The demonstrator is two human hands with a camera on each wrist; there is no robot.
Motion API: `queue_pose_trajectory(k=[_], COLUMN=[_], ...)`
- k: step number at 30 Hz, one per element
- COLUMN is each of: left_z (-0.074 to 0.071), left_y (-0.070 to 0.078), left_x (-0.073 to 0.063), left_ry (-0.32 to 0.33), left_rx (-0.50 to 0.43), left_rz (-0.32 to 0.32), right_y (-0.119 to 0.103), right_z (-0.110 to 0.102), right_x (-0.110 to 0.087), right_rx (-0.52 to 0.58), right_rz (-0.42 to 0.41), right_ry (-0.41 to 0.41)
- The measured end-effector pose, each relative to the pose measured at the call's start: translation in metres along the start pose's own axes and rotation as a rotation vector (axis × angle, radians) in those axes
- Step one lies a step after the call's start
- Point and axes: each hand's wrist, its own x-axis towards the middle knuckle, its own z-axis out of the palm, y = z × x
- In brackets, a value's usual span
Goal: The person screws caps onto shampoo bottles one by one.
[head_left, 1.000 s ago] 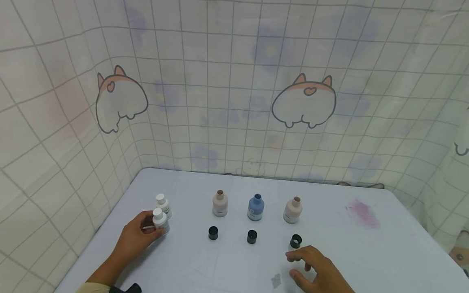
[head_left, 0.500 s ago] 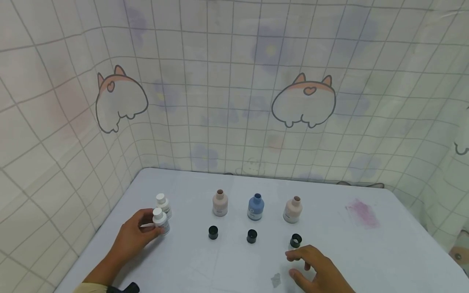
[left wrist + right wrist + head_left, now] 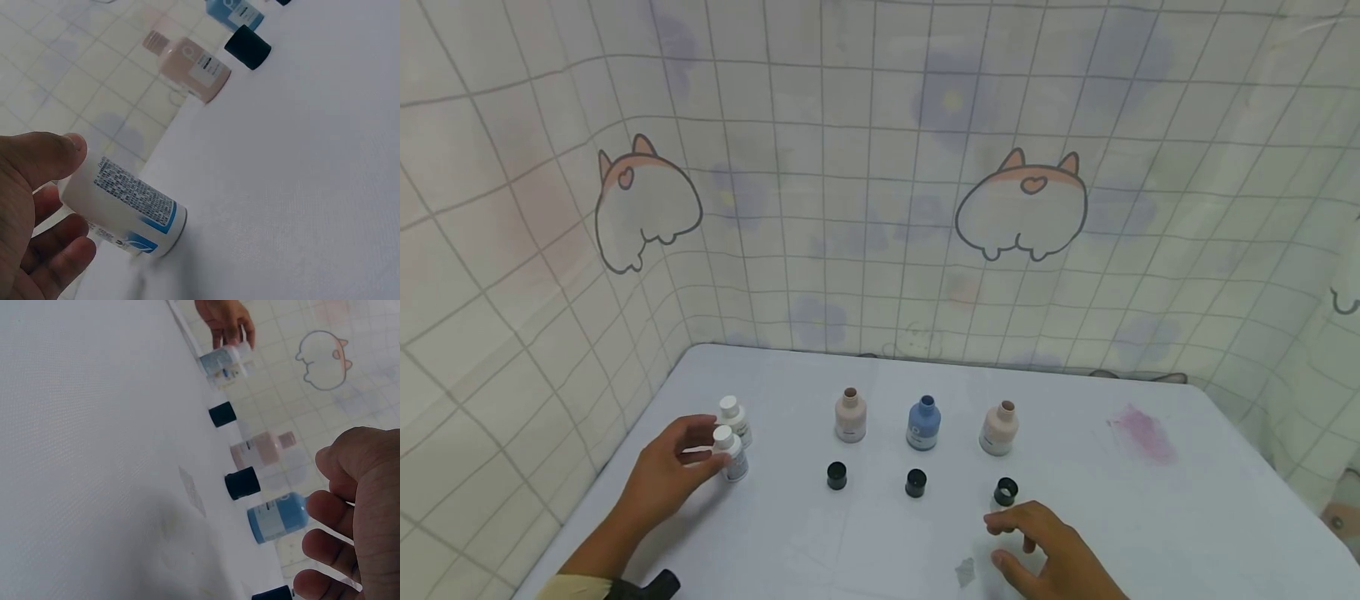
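Two small white capped bottles stand close together at the table's left. My left hand [image 3: 658, 479] is around the nearer white bottle [image 3: 735, 467]; its thumb overlaps the shoulder of that bottle in the left wrist view, and the other fingers are loosely bent beside it. Just behind stands the farther white bottle [image 3: 742, 423], partly hidden. Over the table's front right, my right hand [image 3: 1051, 552] hangs with loosely bent fingers and holds nothing. A black cap [image 3: 1006, 502] lies just beyond its index fingertip.
In a row behind stand a left pale pink bottle [image 3: 851, 419], a blue bottle [image 3: 923, 427] and a right pale pink bottle [image 3: 999, 432], all uncapped. Black caps [image 3: 837, 477] [image 3: 915, 484] lie before the first two. The white table [image 3: 865, 550] has a pink stain [image 3: 1144, 437].
My left hand has loosened and drawn slightly back to the left, its fingers coming away from the nearer white bottle, which stays standing. The right hand is nearly still.
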Motion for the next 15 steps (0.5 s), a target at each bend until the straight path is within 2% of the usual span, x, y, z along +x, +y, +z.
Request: queue_pose_trajectory(k=[9, 15], left_z=[-0.007, -0.009], left_y=[0.012, 0.016], left_x=[0.003, 0.005], left_ry=[0.012, 0.041], left_rx=[0.037, 0.034], left_rz=[0.016, 0.074], right_y=[0.003, 0.004], right_z=[0.001, 0.002], right_x=[0.0, 0.001], right_rx=[-0.005, -0.006], right_rz=[-0.019, -0.041], right_ry=[0.011, 0.017])
